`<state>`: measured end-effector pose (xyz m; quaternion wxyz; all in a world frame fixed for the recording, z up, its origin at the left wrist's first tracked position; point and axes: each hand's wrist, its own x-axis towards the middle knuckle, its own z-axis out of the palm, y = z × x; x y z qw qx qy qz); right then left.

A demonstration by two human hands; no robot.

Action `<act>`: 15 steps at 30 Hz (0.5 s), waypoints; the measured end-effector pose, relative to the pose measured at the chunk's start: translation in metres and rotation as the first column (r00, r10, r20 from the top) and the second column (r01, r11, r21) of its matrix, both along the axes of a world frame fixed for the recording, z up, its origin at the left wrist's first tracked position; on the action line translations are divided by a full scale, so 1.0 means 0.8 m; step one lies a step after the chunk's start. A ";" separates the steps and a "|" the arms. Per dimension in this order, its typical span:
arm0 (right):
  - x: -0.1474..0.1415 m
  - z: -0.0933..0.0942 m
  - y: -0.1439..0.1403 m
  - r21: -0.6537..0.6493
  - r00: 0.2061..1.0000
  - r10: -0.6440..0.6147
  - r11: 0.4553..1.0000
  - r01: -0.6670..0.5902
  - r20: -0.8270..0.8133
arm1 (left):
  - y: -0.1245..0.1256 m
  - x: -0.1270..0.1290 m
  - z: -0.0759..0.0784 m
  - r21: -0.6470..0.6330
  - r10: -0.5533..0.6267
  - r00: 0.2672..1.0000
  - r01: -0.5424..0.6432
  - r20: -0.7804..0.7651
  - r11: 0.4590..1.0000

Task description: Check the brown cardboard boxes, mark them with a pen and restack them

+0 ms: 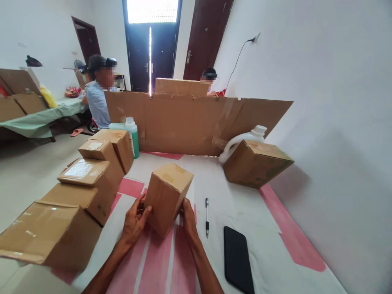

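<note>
A small brown cardboard box (163, 196) is gripped between both hands over the middle of the table, one corner turned toward me. My left hand (136, 216) presses its left side, the thumb in front and the other fingers partly behind. On the right side sits my right hand (188, 216), its fingertips mostly hidden by the box. Whether the box rests on the cloth or is slightly lifted, I cannot tell. To the right of my right hand lie a pen (207, 218) and a black phone (239, 259).
Several cardboard boxes (70, 216) line the table's left edge, near a bottle of green liquid (133, 139). A cardboard panel (183, 122) stands across the back. At right, a tilted box (257, 163) leans by a white jug (241, 141). People (99, 102) sit beyond.
</note>
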<state>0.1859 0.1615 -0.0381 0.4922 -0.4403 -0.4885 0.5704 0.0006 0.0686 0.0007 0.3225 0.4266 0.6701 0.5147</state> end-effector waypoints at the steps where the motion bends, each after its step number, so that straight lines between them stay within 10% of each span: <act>1: -0.002 -0.004 -0.005 -0.012 1.000 -0.004 1.000 0.004 -0.008 | -0.003 0.002 0.005 -0.017 0.020 1.000 -0.020 -0.004 1.000; 8: 0.018 -0.007 -0.011 -0.087 0.997 -0.056 0.994 0.061 0.056 | -0.011 0.022 0.032 0.073 0.016 1.000 -0.015 -0.015 0.997; 15: 0.037 -0.022 -0.011 -0.200 0.985 -0.060 0.979 0.028 -0.160 | 0.002 0.018 0.010 0.140 -0.019 0.991 0.038 -0.130 0.989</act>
